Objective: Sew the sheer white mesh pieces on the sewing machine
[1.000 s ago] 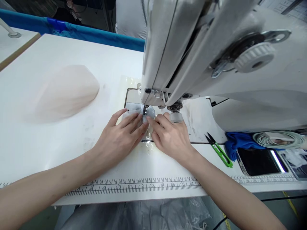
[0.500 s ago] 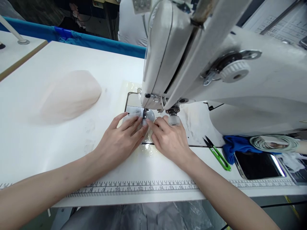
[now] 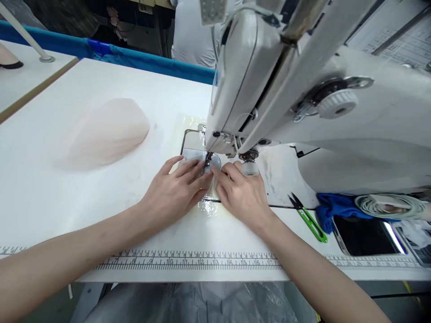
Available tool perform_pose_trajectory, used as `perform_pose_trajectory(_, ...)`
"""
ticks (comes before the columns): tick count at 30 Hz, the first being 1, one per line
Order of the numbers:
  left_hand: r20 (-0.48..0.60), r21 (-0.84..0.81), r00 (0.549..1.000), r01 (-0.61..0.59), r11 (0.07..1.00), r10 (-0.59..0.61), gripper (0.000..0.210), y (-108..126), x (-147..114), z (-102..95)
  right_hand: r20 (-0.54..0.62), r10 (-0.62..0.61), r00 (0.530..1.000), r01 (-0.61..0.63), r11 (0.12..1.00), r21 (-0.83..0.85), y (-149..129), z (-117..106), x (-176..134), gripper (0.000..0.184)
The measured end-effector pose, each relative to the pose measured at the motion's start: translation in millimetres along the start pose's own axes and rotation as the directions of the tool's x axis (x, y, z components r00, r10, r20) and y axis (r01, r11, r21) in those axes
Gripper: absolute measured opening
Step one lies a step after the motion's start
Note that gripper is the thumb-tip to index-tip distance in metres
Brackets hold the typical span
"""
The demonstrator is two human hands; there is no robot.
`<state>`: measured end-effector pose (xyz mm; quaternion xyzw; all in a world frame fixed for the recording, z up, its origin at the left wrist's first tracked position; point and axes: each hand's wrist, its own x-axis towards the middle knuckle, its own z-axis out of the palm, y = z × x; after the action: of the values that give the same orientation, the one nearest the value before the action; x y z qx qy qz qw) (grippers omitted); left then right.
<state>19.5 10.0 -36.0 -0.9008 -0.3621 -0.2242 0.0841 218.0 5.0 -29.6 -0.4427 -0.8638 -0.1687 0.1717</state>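
My left hand [image 3: 175,188] lies palm down beside the presser foot [image 3: 208,158] of a white sewing machine [image 3: 242,80], fingers stretched out over the metal plate. On the other side, my right hand [image 3: 244,190] has its fingers curled and pressed together, with the index fingertip close to the foot. A thin, pale, see-through material seems to lie beneath the fingertips, but its edges are hard to make out. What the right fingers pinch, if anything, is hidden. Further left on the table rests a sheer beige fabric piece [image 3: 111,132].
Green thread snips [image 3: 310,220] lie right of my right hand. Beyond them are a blue cloth [image 3: 330,211], a phone [image 3: 368,235] and a coiled cable [image 3: 387,206]. A printed ruler [image 3: 202,260] runs along the front edge. Across the table a person in white [image 3: 193,33] is partly visible.
The view has shifted slightly, so everything sits a little further right. Both hands keep nearly the same place at the presser foot. At the far left, part of another person's hand or arm has come into view.
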Motion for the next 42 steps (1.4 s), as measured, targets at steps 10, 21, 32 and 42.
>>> perform_pose_trajectory(10,0.294,-0.162,0.955,0.003,0.987,0.046,0.019,6.8,-4.8,-38.2,-0.169,-0.194,0.966,0.22,0.963,0.154,3.7,-6.8,-2.0,0.017)
perform_pose_trajectory(21,0.391,-0.495,0.901,0.38,0.782,-0.19,0.032,-28.6,34.4,-23.8,-0.055,0.262,0.963,-0.194,0.825,0.531,5.9,2.8,-0.1,0.022)
perform_pose_trajectory(32,0.454,-0.422,0.877,0.368,0.829,-0.159,0.036,-33.9,40.0,-22.5,-0.075,0.36,0.93,-0.275,0.816,0.509,6.8,3.4,5.1,0.024)
perform_pose_trajectory(42,0.353,-0.369,0.934,0.085,0.925,0.055,0.057,-40.8,32.4,-22.4,-0.114,0.167,0.979,-0.096,0.88,0.465,7.4,0.2,-1.9,0.018)
